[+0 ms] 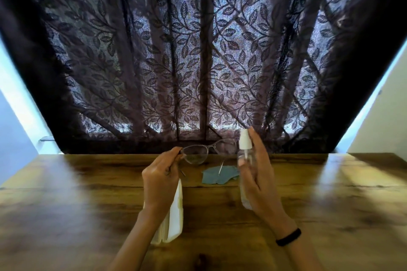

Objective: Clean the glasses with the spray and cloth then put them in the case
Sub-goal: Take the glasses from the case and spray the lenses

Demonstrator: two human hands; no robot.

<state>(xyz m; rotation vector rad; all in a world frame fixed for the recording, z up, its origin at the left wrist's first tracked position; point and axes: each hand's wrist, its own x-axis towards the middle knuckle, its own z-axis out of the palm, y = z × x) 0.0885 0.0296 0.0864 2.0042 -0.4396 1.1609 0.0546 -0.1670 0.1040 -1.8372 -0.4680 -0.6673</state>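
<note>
The person held the glasses (195, 156) up off the tabletop (330, 204), over its far edge and in front of the dark leaf-patterned curtain (198, 50). They were a thin-rimmed pair with a pale, see-through frame and clear, rounded lenses that swept up a little at the outer corners. The arms were unfolded, and the one on the free side hung down as a thin line over the blue cloth (210, 178).

The left hand (160, 174) had them by the near corner of the frame, its grip pinched shut on the rim where the arm joins. The right hand (259, 174) stood just beside the other lens with its grip wrapped round a spray bottle (246, 156), held upright. The bottle was clear plastic with a white pump head, the thumb lay across its front, and a fingertip stood right by the top of the pump.

The cloth lay crumpled flat on the tabletop between the two hands, beneath the glasses. A white case (175, 220) lay on the wood nearer the person, partly hidden under the left wrist; I could not tell whether it was open. A black band (288, 237) circled the right wrist.
</note>
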